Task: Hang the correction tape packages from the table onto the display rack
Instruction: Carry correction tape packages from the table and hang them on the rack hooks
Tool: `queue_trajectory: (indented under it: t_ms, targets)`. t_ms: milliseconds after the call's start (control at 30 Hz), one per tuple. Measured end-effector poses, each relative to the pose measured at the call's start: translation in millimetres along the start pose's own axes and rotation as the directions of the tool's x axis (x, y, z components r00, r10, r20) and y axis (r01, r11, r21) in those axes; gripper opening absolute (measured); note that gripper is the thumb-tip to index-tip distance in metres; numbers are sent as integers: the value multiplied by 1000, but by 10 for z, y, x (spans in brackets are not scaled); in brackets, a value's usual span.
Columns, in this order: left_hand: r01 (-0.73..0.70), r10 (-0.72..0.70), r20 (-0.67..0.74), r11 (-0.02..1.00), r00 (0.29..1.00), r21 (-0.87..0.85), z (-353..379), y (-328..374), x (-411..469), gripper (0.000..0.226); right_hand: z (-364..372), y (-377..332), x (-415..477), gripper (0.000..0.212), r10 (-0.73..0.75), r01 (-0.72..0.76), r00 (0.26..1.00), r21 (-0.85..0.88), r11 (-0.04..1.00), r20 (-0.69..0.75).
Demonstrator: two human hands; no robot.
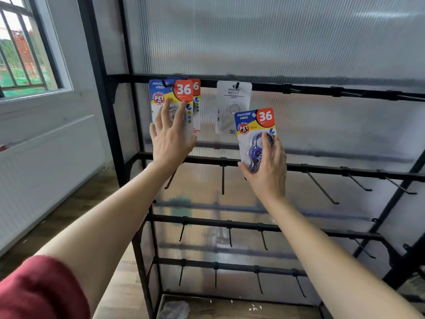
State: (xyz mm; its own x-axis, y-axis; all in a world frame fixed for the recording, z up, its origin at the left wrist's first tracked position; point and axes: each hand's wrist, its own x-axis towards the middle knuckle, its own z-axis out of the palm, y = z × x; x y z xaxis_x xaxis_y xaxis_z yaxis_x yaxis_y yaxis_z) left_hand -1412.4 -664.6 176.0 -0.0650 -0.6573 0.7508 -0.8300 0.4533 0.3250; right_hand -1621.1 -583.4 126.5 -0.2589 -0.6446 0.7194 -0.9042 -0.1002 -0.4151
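Left hand [171, 137], fingers spread flat, steadies the front package [170, 93] hanging on the left hook [166, 84] of the display rack [322, 168]. Right hand [266, 166] grips a loose package [254, 125] by its blister, thumb on the front, just below a reversed package [233, 97] on the next hook [236, 85]. Likely best: raise it, line its hang hole up with a hook tip, slide it back level.

Hung packages [232, 97] crowd upper left, rail [345, 90] free rightward, lower pegs [322, 188] jutting
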Motion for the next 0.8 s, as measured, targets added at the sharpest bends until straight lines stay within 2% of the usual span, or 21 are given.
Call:
queue_trajectory:
  t_ms: [300, 433, 700, 800]
  targets:
    - [66, -83, 164, 992, 983, 106, 377, 0, 561, 95, 34, 58, 120, 88, 40, -40, 999, -15, 999, 27]
    - [39, -72, 230, 989, 970, 145, 421, -27, 724, 98, 33, 80, 153, 87, 38, -38, 999, -16, 999, 26]
    - [19, -64, 323, 990, 944, 139, 332, -42, 810, 93, -27, 56, 147, 88, 44, -43, 995, -9, 999, 85]
    - [-12, -42, 288, 983, 957, 183, 218, -89, 669, 84, -66, 15, 111, 88, 36, -37, 996, 10, 999, 87]
